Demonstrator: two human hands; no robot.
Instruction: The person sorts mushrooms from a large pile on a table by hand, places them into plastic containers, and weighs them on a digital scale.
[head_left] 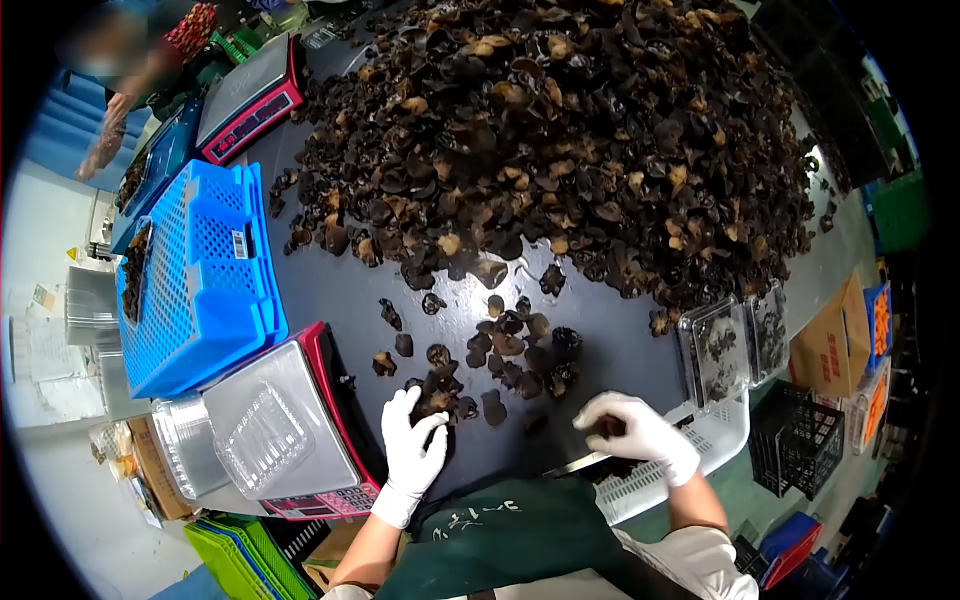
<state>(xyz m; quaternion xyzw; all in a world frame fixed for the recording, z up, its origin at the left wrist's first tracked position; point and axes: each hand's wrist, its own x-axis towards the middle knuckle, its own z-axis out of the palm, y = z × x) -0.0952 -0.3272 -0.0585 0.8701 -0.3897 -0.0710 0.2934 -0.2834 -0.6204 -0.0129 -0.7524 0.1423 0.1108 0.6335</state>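
**Gloved hands among the dried mushrooms**

Head view, looking down on a dark table point(330, 290). Heaped across the far half, a big mound of dried black mushrooms point(580, 130); closer in, a small loose batch point(505, 360) pulled clear of the mound, probably so pieces can be picked over within easy reach.

Left hand point(412, 445), white-gloved, fingers bent around a few dark pieces at the near edge of that batch, seemingly gripping them. Right hand point(632, 428), also gloved, curled over one dark piece by the table edge, closed on it as far as can be seen. Hands well apart, both low over the table.

Just left of the left hand, a red scale point(300, 425) with a clear plastic tray point(262, 435) lying on its pan, handy for weighing. Beyond it, a blue crate point(205, 280); a second scale point(250, 95) farther back. At the right edge, clear lidded boxes point(735, 345) already holding mushrooms, resting above a white basket point(690, 455).

Writing: a small barcode sticker on the crate, unreadable; pale lettering on the green apron point(520, 535), too blurred to read. Another person's arm point(110, 130) far left, apart from the work.
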